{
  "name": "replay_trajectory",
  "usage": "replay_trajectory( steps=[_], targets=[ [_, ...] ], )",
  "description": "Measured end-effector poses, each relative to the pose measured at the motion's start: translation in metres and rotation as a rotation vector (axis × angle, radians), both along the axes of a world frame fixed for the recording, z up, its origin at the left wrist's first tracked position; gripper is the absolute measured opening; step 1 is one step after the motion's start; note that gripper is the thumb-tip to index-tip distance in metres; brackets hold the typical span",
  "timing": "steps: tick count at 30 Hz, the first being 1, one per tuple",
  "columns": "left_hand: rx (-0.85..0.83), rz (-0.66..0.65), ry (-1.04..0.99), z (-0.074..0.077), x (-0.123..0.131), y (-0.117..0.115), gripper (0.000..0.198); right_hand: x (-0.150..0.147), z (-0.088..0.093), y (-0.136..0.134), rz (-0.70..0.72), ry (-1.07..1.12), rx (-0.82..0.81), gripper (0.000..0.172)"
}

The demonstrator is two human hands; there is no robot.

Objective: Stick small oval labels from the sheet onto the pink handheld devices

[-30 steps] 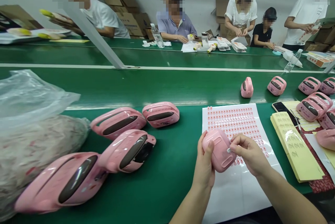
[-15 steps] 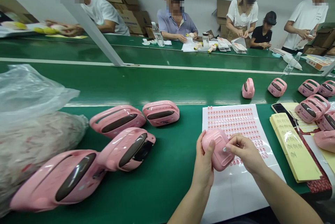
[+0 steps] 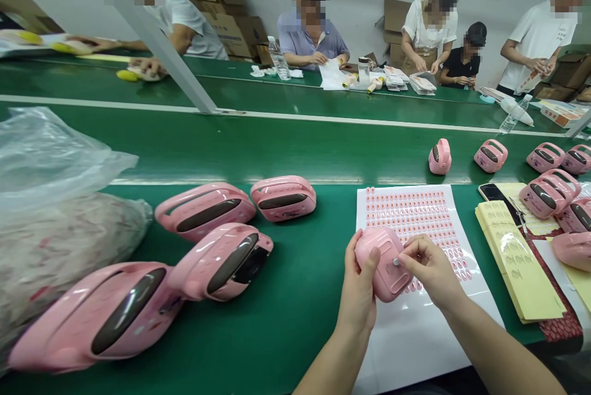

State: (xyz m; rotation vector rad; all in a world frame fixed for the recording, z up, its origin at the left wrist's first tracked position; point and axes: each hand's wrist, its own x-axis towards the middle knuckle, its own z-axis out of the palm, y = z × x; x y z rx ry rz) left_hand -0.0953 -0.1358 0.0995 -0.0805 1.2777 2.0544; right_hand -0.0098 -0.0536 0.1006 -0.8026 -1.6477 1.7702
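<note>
My left hand [image 3: 357, 284] grips a glossy pink plastic device casing [image 3: 385, 278] from below and at its left side, with the thumb across its face. Between the thumb and fingers of my right hand [image 3: 431, 266] is a tiny white sticker [image 3: 396, 262], pressed at or very near the casing's right side. Both hands hover over a white sheet of small pink-and-white stickers [image 3: 415, 346], and part of the sheet is peeled bare. The casing's underside is hidden.
Several pink devices [image 3: 284, 198] lie on the green conveyor belt [image 3: 295, 327] to the left and right. A plastic bag of parts [image 3: 60, 241] sits at far left. A phone [image 3: 494, 193] and yellow sheets [image 3: 517, 259] lie to the right. Co-workers sit across the far belt.
My right hand has moved slightly left, bringing the tiny sticker closer to the casing. The head view has shifted slightly, and a co-worker's hand at far left now rests on the far belt.
</note>
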Motion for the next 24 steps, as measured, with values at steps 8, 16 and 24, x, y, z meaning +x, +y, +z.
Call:
replay_trajectory(
  steps=[8,16,24],
  targets=[
    [0.003,-0.008,-0.005,-0.002,0.001,0.001,0.082,0.001,-0.003,-0.007,-0.079,-0.031,0.194,0.013],
    [0.027,-0.018,0.011,-0.011,0.000,0.001,0.071,0.002,-0.006,-0.006,-0.097,0.068,0.099,0.020],
    [0.047,-0.048,0.068,-0.030,0.008,0.003,0.079,0.000,-0.013,-0.004,-0.106,0.136,-0.107,0.028]
  ],
)
